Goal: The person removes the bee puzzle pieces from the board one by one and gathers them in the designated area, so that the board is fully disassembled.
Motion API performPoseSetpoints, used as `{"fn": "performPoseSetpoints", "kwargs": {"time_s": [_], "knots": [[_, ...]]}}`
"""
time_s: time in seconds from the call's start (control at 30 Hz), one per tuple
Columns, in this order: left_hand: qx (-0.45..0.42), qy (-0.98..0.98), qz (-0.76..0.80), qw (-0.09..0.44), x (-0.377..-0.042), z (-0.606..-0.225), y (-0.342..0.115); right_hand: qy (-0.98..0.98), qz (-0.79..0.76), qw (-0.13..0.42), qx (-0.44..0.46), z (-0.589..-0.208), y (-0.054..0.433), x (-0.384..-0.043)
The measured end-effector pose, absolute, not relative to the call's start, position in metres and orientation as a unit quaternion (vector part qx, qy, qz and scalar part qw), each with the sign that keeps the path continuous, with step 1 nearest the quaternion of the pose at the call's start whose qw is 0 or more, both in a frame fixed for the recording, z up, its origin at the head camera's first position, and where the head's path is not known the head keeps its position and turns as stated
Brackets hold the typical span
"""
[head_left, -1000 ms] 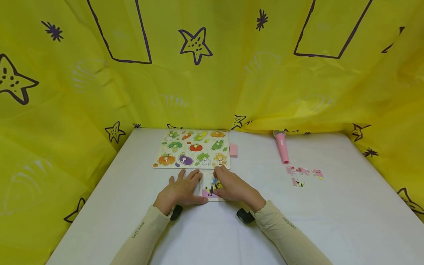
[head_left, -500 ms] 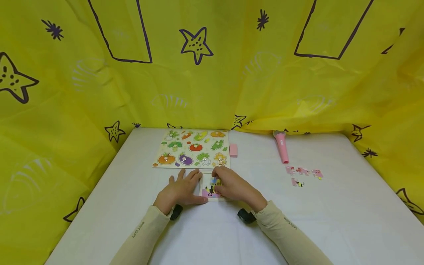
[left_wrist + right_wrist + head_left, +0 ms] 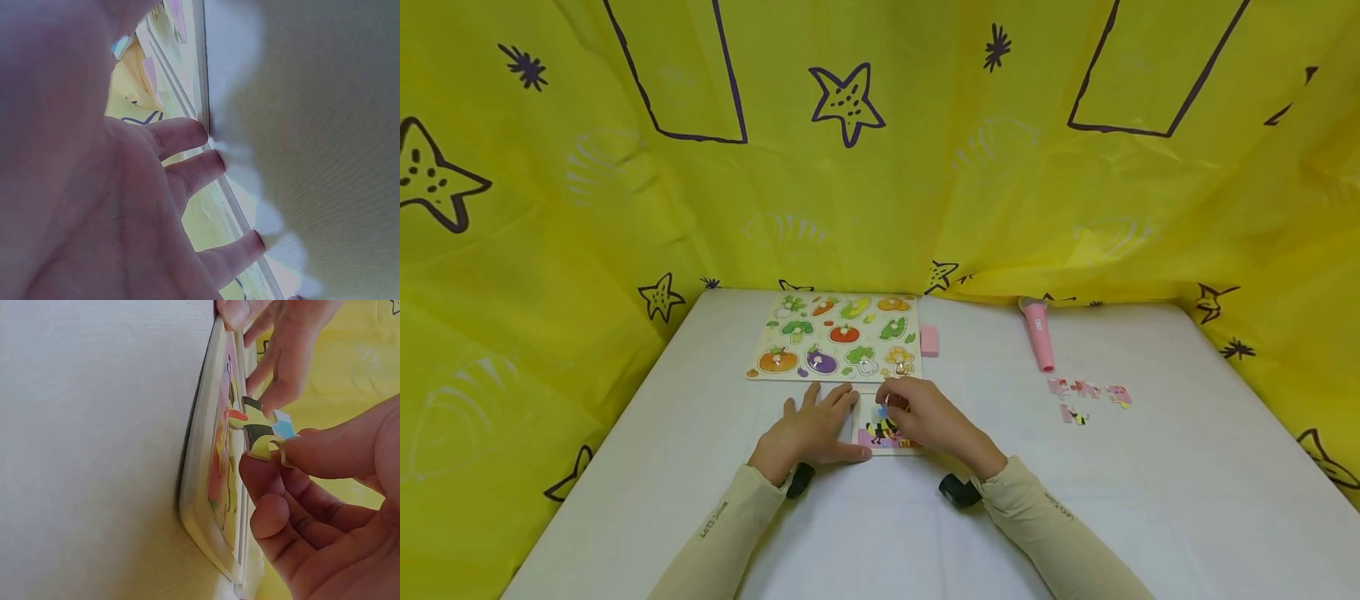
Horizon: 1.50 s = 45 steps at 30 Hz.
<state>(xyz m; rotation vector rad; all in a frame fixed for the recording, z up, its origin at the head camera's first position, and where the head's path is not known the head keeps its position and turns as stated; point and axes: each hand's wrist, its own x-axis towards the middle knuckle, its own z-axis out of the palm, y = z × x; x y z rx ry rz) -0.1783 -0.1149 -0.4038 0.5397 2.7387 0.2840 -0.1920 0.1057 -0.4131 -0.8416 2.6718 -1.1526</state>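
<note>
A small wooden puzzle tray (image 3: 895,452) lies flat before me, with a bee picture partly filled in on a pink ground. Between thumb and forefinger, my right hand (image 3: 934,419) pinches a jigsaw piece (image 3: 257,430) in yellow, black and blue; the right wrist view shows it tilted above the picture. My left hand (image 3: 814,429) lies spread at the tray's left side, its thumb on the near left corner. In the left wrist view, the fingertips of the left hand (image 3: 144,200) reach the board edges. The right hand hides part of the tray.
A vegetable knob puzzle board (image 3: 835,337) lies just beyond the tray, beside a pink block (image 3: 929,341). To the right are a pink toy microphone (image 3: 1038,335) and several loose jigsaw pieces (image 3: 1086,388). A yellow curtain (image 3: 880,208) hangs behind the white table (image 3: 1150,483).
My right hand has shifted slightly left over the tray with its fingers drawing up, and more of the bee picture now shows. The left hand has stayed in place.
</note>
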Motion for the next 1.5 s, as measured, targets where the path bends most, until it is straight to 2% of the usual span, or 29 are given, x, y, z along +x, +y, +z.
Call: {"fn": "performPoseSetpoints", "kwargs": {"time_s": [0.3, 0.73, 1.5], "knots": [[0.193, 0.962, 0.103, 0.166, -0.178, -0.404, -0.113, 0.871, -0.407, 0.027, -0.272, -0.412, 0.112, -0.190], [0.188, 0.961, 0.106, 0.172, -0.177, -0.402, -0.115, 0.872, -0.434, 0.027, -0.222, -0.404, 0.127, -0.188], [0.194, 0.959, 0.117, 0.171, -0.177, -0.402, -0.116, 0.888, -0.421, 0.001, -0.186, -0.399, 0.193, -0.178]]}}
